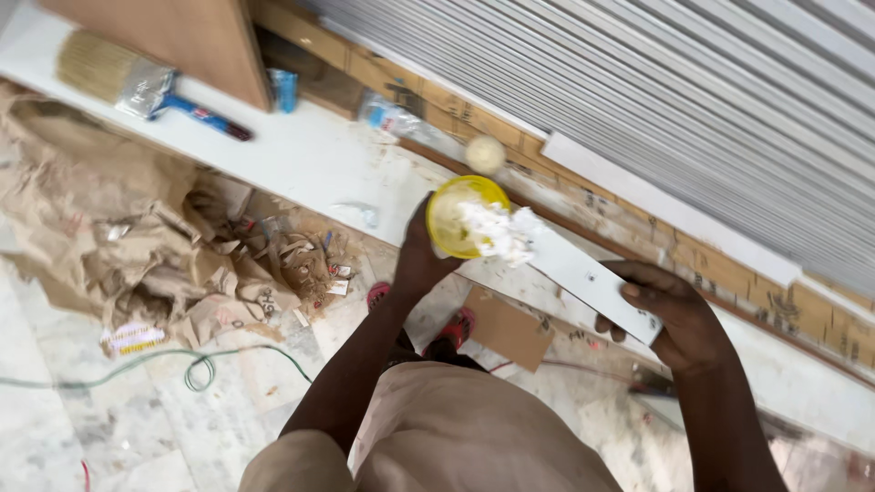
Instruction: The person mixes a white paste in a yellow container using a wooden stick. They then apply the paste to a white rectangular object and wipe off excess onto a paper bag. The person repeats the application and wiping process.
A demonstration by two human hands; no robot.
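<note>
Left hand [415, 260] — fingers wrapped around a yellow cup [460, 214] of white paste, held from below. Right hand [670, 319] — fingers closed on the near end of a flat white strip [583, 273]; its far end, loaded with white paste [497, 232], rests on the cup's rim. Beyond the fingers: white worktop [301, 150], wide paintbrush [128, 82] with blue handle, ribbed grey panel [684, 100]. Left of the fingers: crumpled brown paper [109, 228] on the floor [109, 428]

The left hand [415, 260] holds a tub [463, 214] over the ledge [301, 150]; the strip [583, 273] in the right hand [679, 314] reaches into it from the right. A brush [128, 82] lies far left on the ledge; crumpled paper [118, 237] lies on the floor [109, 410] before it.
</note>
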